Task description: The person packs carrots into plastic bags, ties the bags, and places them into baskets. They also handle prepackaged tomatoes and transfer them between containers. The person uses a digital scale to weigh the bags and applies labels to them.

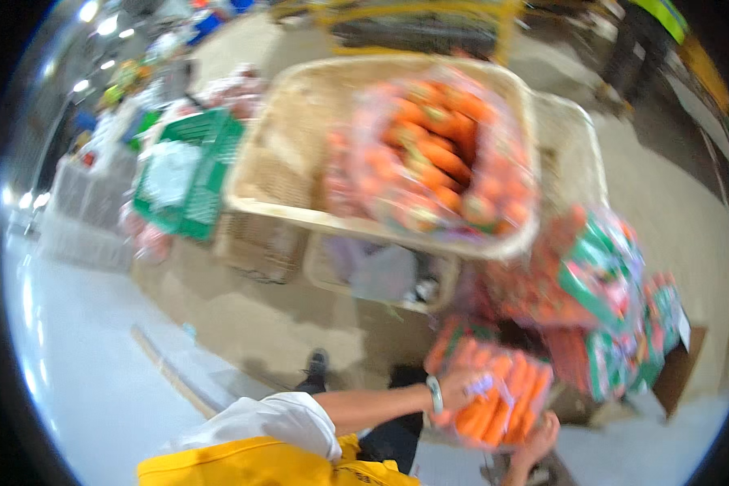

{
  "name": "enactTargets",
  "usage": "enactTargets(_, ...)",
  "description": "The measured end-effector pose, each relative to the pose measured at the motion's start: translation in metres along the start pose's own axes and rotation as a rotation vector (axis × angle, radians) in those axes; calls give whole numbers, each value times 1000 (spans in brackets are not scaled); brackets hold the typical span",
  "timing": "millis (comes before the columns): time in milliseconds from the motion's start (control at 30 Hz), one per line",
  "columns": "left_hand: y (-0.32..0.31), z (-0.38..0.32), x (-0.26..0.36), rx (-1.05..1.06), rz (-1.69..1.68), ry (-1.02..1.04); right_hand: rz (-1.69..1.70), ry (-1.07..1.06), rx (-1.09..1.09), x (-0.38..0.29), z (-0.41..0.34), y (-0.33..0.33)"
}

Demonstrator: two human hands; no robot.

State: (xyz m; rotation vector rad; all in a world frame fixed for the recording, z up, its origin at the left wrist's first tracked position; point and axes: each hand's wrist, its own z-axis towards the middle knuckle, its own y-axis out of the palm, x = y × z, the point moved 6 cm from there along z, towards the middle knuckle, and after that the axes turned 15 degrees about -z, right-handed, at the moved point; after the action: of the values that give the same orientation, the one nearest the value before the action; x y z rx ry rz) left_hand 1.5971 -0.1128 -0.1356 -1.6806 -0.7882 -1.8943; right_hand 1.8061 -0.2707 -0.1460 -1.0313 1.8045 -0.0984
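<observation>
A clear plastic bag of carrots point(498, 419) lies low and right of centre, in front of my body. My left hand point(458, 392), with a pale bracelet at the wrist, grips the bag's upper left part. Something pale purple, too blurred to name, shows at its fingers. At the bag's lower right edge, my right hand point(537, 436) holds the plastic. Beyond them, a large cream plastic crate point(273, 164) contains an opened clear bag of carrots point(431, 146) with its mouth rolled back. Motion blur softens both hands.
Full carrot bags with green print point(601, 273) are piled at the right beside an open cardboard box point(677, 370). A green crate point(200, 200) stands left. Under the cream crate sits a smaller crate point(322, 273) with plastic inside. A yellow metal frame point(413, 9) and a person's legs point(635, 54) are farther back.
</observation>
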Motion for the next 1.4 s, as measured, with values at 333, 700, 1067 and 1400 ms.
enactTargets(333,-173,-137,216,204,30,23,-27,-513,-296,-230,-225,99)
enactTargets(700,-428,-283,495,538,-945,606,532,-976,-370,-441,-534,237)
enactTargets(1067,-651,-380,669,698,-443,1034,703,-1133,-1006,-611,-711,447)
enactTargets(1400,-831,-406,643,778,-718,928,674,-1226,-917,-661,-800,586)
